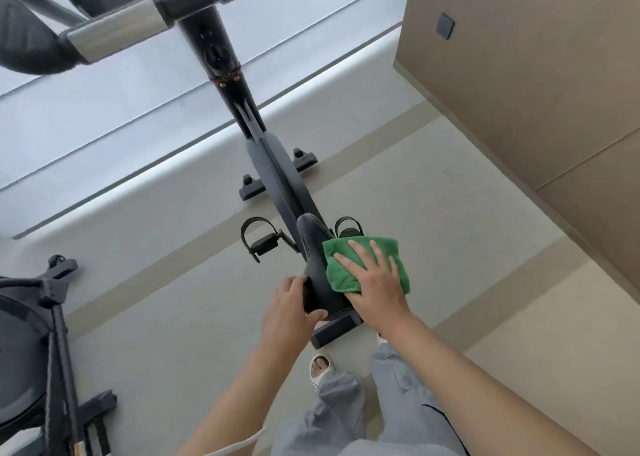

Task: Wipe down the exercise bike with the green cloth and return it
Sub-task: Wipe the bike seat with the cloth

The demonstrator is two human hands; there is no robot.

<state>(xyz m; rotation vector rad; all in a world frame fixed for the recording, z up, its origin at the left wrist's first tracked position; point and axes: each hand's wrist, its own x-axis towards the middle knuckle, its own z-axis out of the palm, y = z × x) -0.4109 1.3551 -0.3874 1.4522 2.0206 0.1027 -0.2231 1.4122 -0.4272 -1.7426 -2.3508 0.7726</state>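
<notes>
Green cloth (pixel 367 265): folded microfibre pad, lay over the right edge of the black saddle (pixel 320 268) of the exercise bike (pixel 277 171), draping past that edge. Right hand (pixel 372 279): flat on the cloth, fingers straight and slightly spread, apparently to press a broad patch against the padding while wiping. Left hand (pixel 292 308): fingers and thumb curled round the saddle's rear left edge, probably to steady the seat against the push. Handlebar (pixel 145 19), frame post and strapped pedals (pixel 261 239): not touched by the cloth at this moment; whether already wiped could not be told. Second machine (pixel 41 334): stood at the floor's left edge, well apart
</notes>
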